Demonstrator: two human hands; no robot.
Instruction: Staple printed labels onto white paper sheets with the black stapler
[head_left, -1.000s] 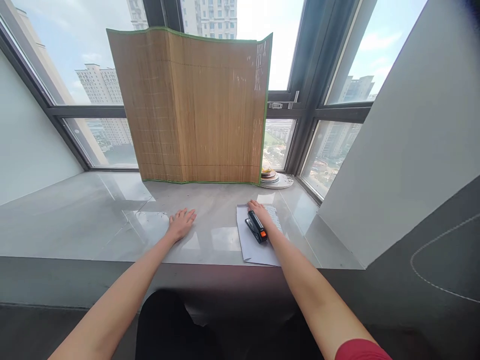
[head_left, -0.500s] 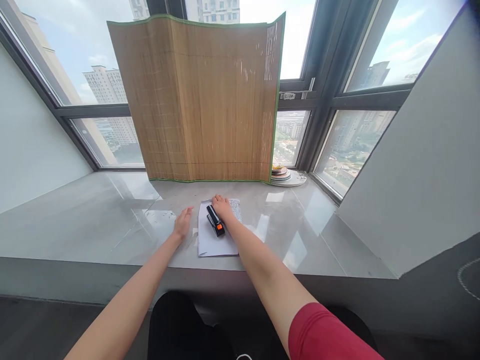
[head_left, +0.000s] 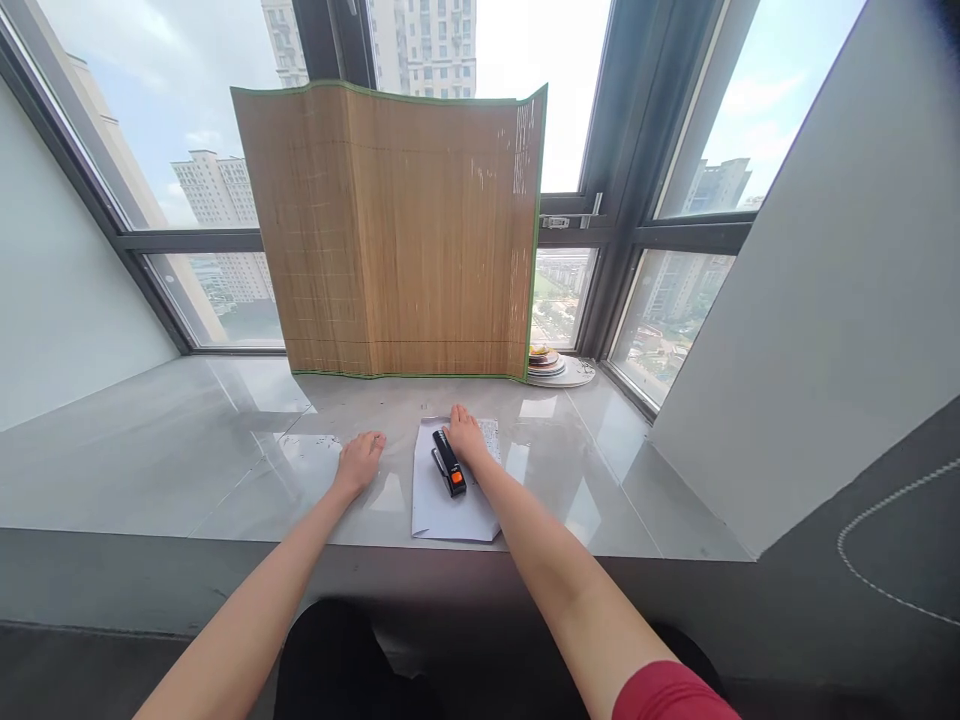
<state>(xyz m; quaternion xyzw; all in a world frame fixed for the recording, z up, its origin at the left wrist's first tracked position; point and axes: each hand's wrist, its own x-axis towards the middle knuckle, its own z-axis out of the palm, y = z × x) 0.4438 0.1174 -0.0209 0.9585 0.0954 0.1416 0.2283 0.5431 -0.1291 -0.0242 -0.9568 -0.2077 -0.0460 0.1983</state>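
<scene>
A small stack of white paper (head_left: 442, 518) lies on the pale tiled sill, its far right part patterned with dark print. On top rests a black stapler (head_left: 442, 450) with an orange piece at its near end, slanting away to the left. My right hand (head_left: 466, 436) lies flat on the far part of the paper, just right of the stapler, fingers pointing away. To the left of the paper, apart from it, my left hand (head_left: 361, 460) is over the sill with its fingers loosely extended and nothing in them.
A bamboo mat (head_left: 427, 240) with green edging leans upright against the window. Beside its lower right corner sits a stack of plates or discs (head_left: 559, 370). The sill (head_left: 225, 480) ends at a front edge above my legs. A white cord (head_left: 844, 540) hangs at the right.
The paper and stapler have slid to the right along with my right hand. The gap between the paper and my left hand is wider. My view has tilted up slightly.
</scene>
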